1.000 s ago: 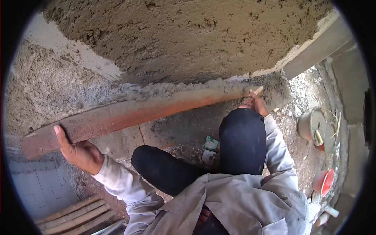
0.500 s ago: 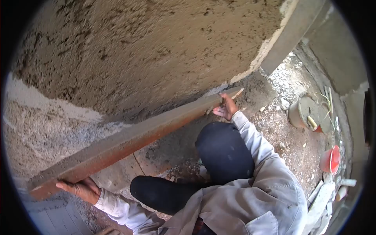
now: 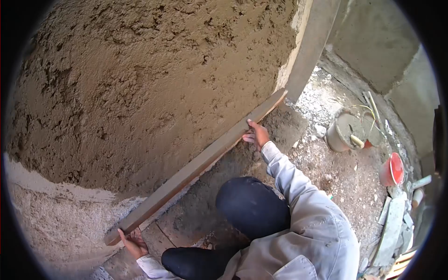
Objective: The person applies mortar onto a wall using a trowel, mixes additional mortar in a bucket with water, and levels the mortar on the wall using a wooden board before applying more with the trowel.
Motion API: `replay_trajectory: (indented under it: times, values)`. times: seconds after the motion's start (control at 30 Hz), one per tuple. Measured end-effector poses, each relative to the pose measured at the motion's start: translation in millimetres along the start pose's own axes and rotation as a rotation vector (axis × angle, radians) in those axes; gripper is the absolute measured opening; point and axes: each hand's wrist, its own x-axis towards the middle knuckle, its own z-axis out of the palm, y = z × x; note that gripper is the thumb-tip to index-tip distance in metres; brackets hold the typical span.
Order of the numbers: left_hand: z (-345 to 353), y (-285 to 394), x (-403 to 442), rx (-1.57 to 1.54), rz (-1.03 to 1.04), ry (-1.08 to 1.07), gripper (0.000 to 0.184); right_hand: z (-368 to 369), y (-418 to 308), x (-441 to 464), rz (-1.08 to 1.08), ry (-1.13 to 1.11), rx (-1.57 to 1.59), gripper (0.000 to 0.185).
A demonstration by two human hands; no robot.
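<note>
A long screed board, grey with mortar on top and reddish-brown along its side, lies slantwise along the lower part of a wall with wet brown plaster. My left hand grips it near the lower left end, thumb over the top face. Closer to the upper right end, my right hand has its thumb on top and its fingers underneath. The board's far edge appears to be against the plaster, whose surface is rough and pitted.
Below the plaster is a strip of pale, rough wall. To the right, a bucket of mortar with a tool handle stands on rubble-strewn ground. A red bucket and broken slabs are farther along. My bent knees are below the board.
The board has come closer in against the wall, and its left end now appears farther right. Both hands have kept their hold. The view has shifted, showing more plaster.
</note>
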Motion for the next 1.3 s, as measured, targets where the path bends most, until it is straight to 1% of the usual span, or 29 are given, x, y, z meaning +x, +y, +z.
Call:
replay_trajectory:
  times: [0.07, 0.13, 0.17, 0.23, 0.3, 0.4, 0.43, 0.47, 0.53, 0.57, 0.6, 0.63, 0.67, 0.7, 0.73, 0.8, 0.87, 0.93, 0.97, 1.0, 1.07, 1.13, 1.2, 1.27, 1.3]
  values:
    - [2, -11, 12, -0.115, -0.055, 0.037, 0.049, -5, 5, 12, -0.004, -0.074, 0.050, 0.049]
    - [4, -12, 15, -0.093, -0.072, 0.047, 0.055, -11, 9, 11, -0.018, -0.146, 0.109, 0.046]
    - [7, -12, 14, -0.077, -0.059, 0.068, 0.056, -14, 9, 12, -0.030, -0.171, 0.107, 0.041]
    - [14, -12, 10, -0.077, -0.063, 0.121, 0.057, -13, 6, 11, -0.068, -0.173, 0.121, 0.036]
    - [20, 1, 7, -0.110, -0.089, 0.182, 0.055, -4, -17, 4, -0.086, -0.181, 0.147, 0.027]
    - [45, 42, -3, -0.147, -0.147, 0.247, 0.053, 30, -95, -31, -0.148, -0.195, 0.119, 0.025]
    - [47, 60, -4, -0.144, -0.158, 0.216, 0.058, 41, -122, -42, -0.178, -0.189, 0.100, 0.025]
    - [51, 72, -3, -0.156, -0.159, 0.222, 0.057, 52, -151, -53, -0.208, -0.182, 0.084, 0.025]
    - [86, 106, -28, -0.180, -0.153, 0.237, 0.056, 70, -210, -77, -0.238, -0.155, 0.045, 0.025]
    - [108, 126, -39, -0.180, -0.139, 0.296, 0.052, 79, -239, -86, -0.237, -0.140, 0.024, 0.025]
    - [126, 148, -50, -0.167, -0.144, 0.255, 0.051, 91, -269, -97, -0.235, -0.128, 0.006, 0.025]
    - [141, 169, -61, -0.154, -0.148, 0.215, 0.051, 103, -298, -108, -0.315, -0.144, 0.023, 0.025]
    - [152, 189, -69, -0.140, -0.151, 0.179, 0.050, 116, -330, -120, -0.362, -0.139, 0.012, 0.029]
    - [149, 203, -68, -0.181, -0.160, 0.178, 0.051, 129, -360, -133, -0.401, -0.133, 0.003, 0.033]
    - [171, 221, -78, -0.217, -0.160, 0.251, 0.054, 143, -390, -146, -0.437, -0.129, -0.007, 0.037]
    - [176, 255, -84, -0.202, -0.181, 0.154, 0.057, 164, -445, -170, -0.440, -0.094, -0.055, 0.038]
    - [203, 291, -102, -0.215, -0.225, 0.113, 0.057, 181, -492, -189, -0.436, -0.093, -0.081, 0.030]
    - [226, 325, -114, -0.197, -0.214, 0.096, 0.056, 197, -537, -205, -0.453, -0.071, -0.137, 0.033]
    - [238, 338, -120, -0.207, -0.222, 0.105, 0.055, 205, -560, -211, -0.478, -0.058, -0.140, 0.039]
    - [250, 355, -128, -0.215, -0.228, 0.122, 0.055, 211, -577, -218, -0.496, -0.049, -0.143, 0.044]
    - [303, 384, -154, -0.198, -0.181, 0.200, 0.056, 220, -605, -229, -0.504, -0.045, -0.149, 0.046]
    - [301, 398, -156, -0.191, -0.230, 0.158, 0.056, 233, -637, -237, -0.528, -0.071, -0.117, 0.045]
    - [297, 402, -154, -0.198, -0.260, 0.161, 0.058, 236, -656, -239, -0.467, -0.089, -0.158, 0.045]
    - [300, 413, -157, -0.216, -0.287, 0.155, 0.059, 233, -662, -248, -0.386, -0.068, -0.202, 0.046]
    - [302, 418, -159, -0.235, -0.296, 0.153, 0.060, 231, -662, -247, -0.360, -0.101, -0.208, 0.045]
